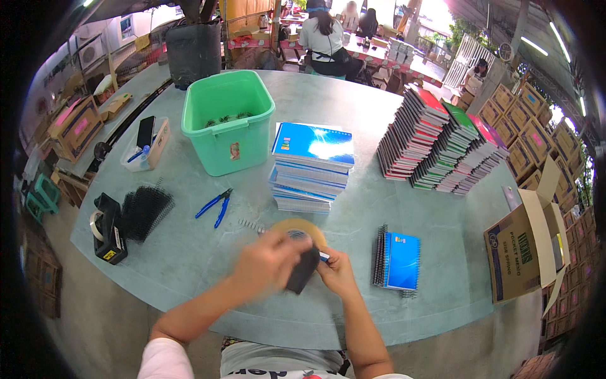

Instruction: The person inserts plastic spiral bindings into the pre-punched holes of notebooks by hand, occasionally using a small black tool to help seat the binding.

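Observation:
In front of me, my right hand [336, 273] grips a small notebook [304, 273] by its right side. Its dark side faces me, and a bit of blue and white shows by my fingertips. My left hand [268, 262] is over the notebook's left part, its fingers smeared by motion. Just behind both hands lies a roll of yellowish tape [319, 232], partly covered. A loose wire coil [250, 224] is beside the roll. Farther back stands a tall stack of blue notebooks [312, 167]. To the right lies a small pile of spiral-bound blue notebooks [402, 260].
Blue-handled pliers [214, 207], black wire coils [146, 211] and a tape dispenser [110, 230] lie left. A green bin [230, 148] and a tray [154, 148] stand behind them. Red, green and pink notebook stacks [442, 142] and an open carton [521, 249] are right. People sit beyond.

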`<control>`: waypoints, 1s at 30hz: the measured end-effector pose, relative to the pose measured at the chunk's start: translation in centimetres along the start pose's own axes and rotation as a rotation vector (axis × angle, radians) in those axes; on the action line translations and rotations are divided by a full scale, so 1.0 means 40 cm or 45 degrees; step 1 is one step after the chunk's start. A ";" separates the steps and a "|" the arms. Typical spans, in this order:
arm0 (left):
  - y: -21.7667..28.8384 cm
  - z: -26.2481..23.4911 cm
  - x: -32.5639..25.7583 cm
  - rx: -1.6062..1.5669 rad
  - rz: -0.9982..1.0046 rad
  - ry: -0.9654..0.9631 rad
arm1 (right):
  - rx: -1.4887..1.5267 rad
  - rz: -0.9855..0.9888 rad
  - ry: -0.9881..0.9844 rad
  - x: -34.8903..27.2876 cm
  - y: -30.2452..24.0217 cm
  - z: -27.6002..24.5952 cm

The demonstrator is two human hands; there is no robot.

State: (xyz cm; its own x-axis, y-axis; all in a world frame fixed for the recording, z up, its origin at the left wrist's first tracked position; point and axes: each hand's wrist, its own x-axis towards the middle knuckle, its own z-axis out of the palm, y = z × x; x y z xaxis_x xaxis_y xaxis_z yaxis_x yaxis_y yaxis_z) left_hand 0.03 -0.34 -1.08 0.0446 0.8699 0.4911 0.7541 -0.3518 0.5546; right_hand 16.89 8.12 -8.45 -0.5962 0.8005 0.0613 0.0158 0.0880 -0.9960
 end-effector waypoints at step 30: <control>-0.042 0.030 0.040 0.288 0.180 -0.346 | -0.033 -0.050 0.197 -0.034 0.042 0.008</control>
State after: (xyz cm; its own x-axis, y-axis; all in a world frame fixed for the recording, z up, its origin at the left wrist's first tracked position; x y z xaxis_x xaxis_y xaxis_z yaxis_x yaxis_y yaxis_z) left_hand -0.39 2.05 -2.02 0.3074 0.8890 0.3393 0.8525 -0.4157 0.3169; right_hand 17.47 6.98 -10.24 -0.4657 0.8779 0.1114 0.0165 0.1345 -0.9908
